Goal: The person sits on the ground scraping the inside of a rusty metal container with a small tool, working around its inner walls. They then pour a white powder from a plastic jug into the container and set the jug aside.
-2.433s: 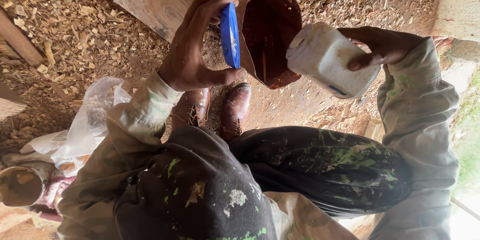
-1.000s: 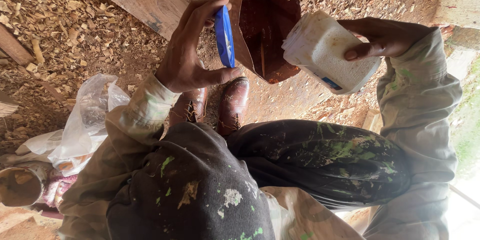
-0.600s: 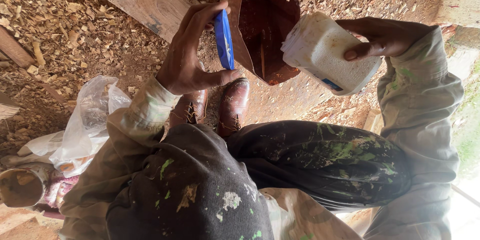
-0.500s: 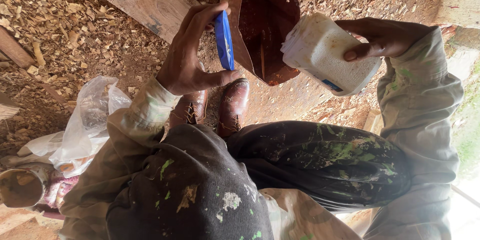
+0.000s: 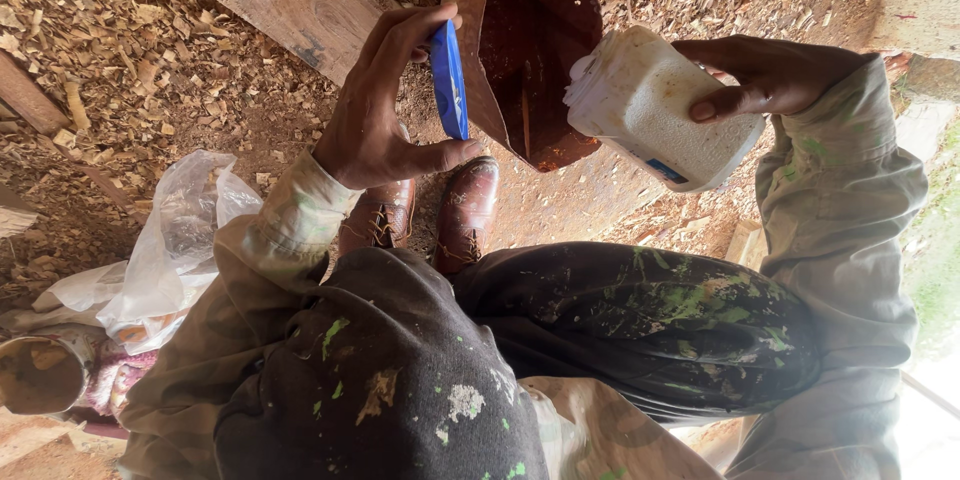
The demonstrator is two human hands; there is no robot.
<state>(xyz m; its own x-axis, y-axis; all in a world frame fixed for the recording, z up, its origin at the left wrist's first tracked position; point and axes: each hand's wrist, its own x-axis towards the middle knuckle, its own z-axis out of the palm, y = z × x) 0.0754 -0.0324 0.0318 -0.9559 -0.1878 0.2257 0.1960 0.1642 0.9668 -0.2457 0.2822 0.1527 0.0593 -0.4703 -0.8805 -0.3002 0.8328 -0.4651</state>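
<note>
While the left hand (image 5: 375,110) grips a brown open-topped carton (image 5: 530,60) together with a blue lid (image 5: 449,80), thumb under, fingers curled over the lid's edge, the carton sits tilted in mid-air above the ground, mouth toward the right. Right hand (image 5: 770,75) clamps a white plastic tub (image 5: 655,120), tipped with its rim touching the carton's mouth. Below: two brown leather shoes (image 5: 440,210) and paint-spattered dark trousers (image 5: 640,320). Wood shavings (image 5: 130,60) cover the floor; a wooden plank (image 5: 290,0) lies behind the left hand. Clear plastic bag (image 5: 180,240) lies at left, with a round tin (image 5: 40,375) near it.
</note>
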